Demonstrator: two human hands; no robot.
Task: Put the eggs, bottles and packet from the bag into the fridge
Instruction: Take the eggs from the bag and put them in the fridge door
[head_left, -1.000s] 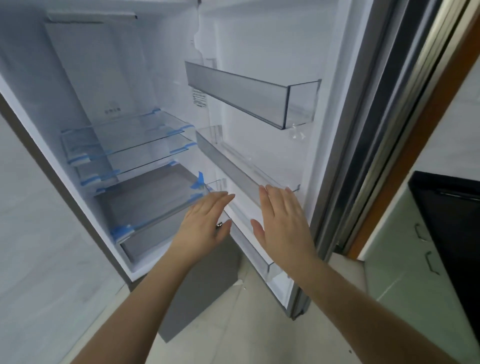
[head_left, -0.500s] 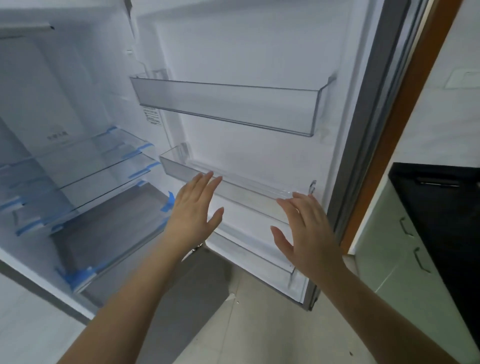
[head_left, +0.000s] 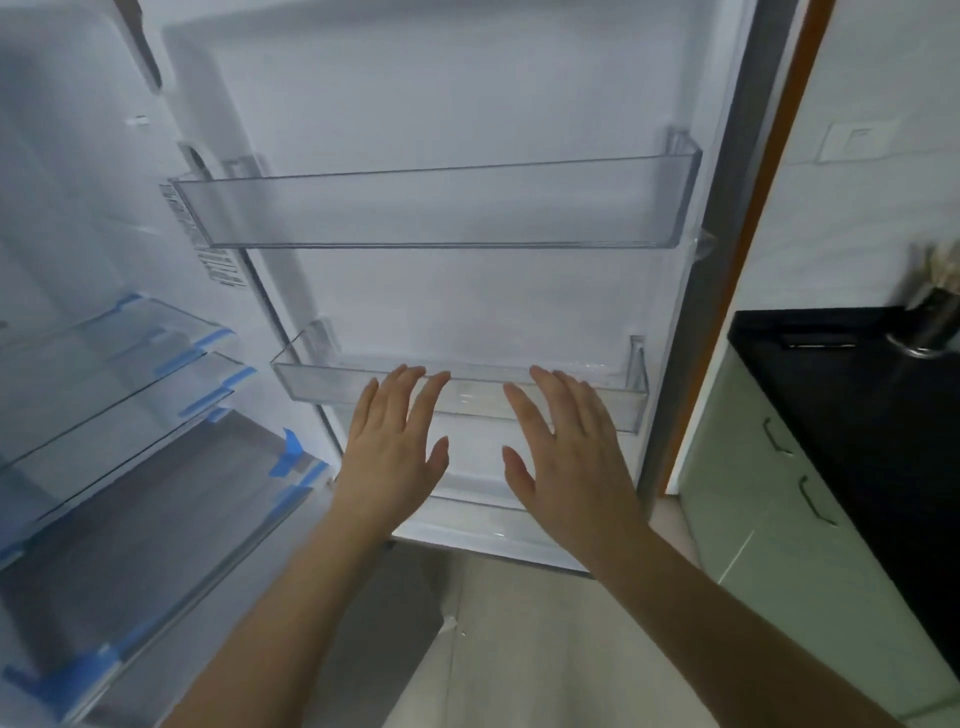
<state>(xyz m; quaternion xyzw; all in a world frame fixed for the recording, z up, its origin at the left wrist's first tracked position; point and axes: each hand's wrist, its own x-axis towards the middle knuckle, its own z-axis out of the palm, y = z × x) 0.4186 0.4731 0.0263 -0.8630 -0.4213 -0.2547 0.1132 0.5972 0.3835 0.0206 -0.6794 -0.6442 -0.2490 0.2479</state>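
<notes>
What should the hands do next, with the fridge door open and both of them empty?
Probably draw back and turn to fetch the bag. The left hand and right hand are flat, with no grip on anything, in front of the middle door bin. That bin and the upper door bin look empty, and no eggs, bottles, packet or bag show in view.

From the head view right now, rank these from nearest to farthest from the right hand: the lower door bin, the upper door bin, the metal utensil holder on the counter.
1. Lower door bin: directly behind the right hand, at its fingertips.
2. Upper door bin: higher on the fridge door, above the hand.
3. Metal utensil holder: far to the right, on the black counter.
</notes>
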